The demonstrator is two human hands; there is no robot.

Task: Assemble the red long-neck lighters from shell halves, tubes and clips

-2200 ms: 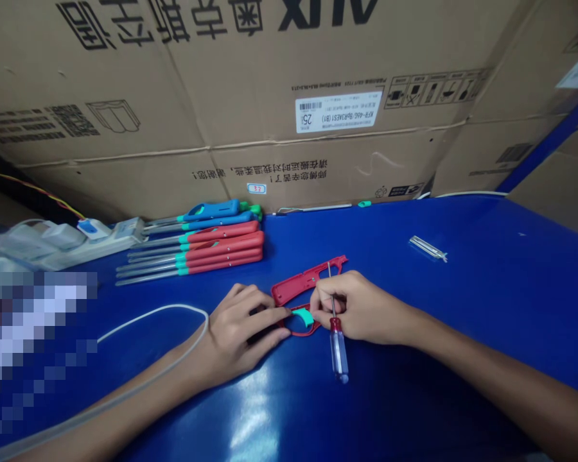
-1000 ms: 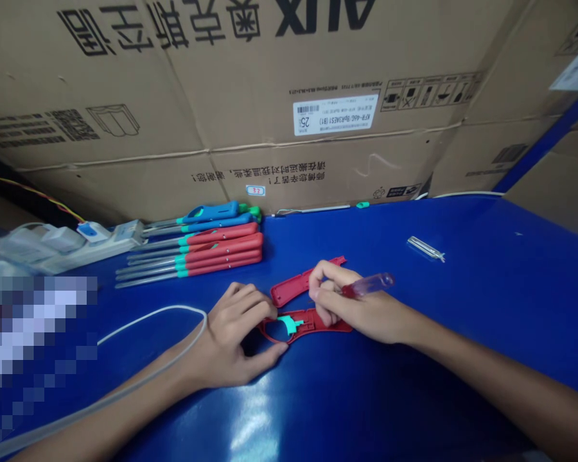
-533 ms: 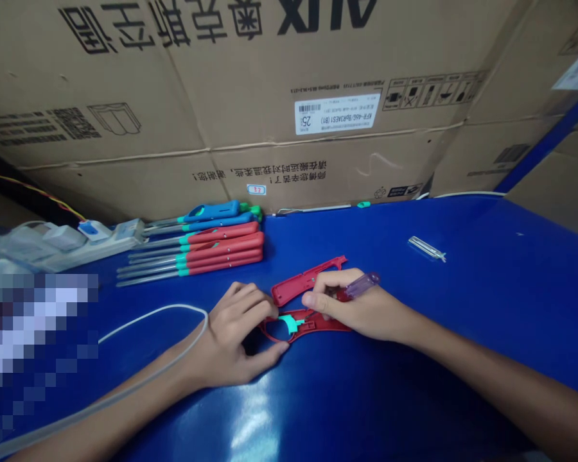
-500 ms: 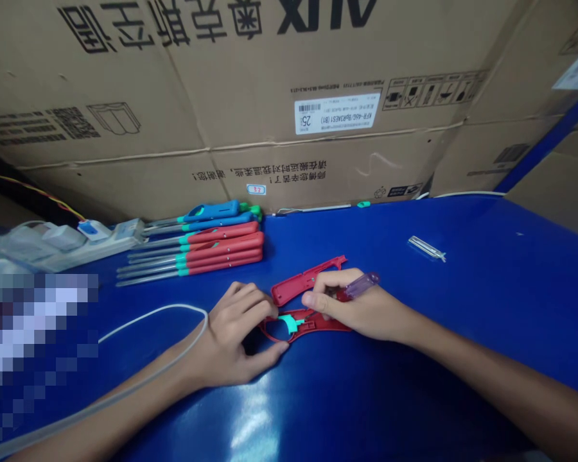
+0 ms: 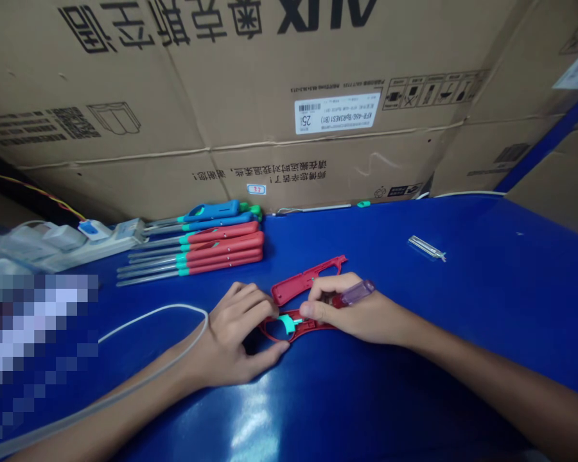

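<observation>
- On my feed, the left hand part-closes, pinching the looped red plastic shell half against the blue tabletop.
- My right hand curls round a clear-handled screwdriver; slipping could dislodge the teal plastic trigger.

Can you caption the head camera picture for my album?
Left hand holding a red shell with a green piece, right hand gripping a screwdriver.

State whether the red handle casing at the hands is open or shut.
Open: the far red half lies beyond the near red half, whose inside shows, with the green piece exposed.
</observation>
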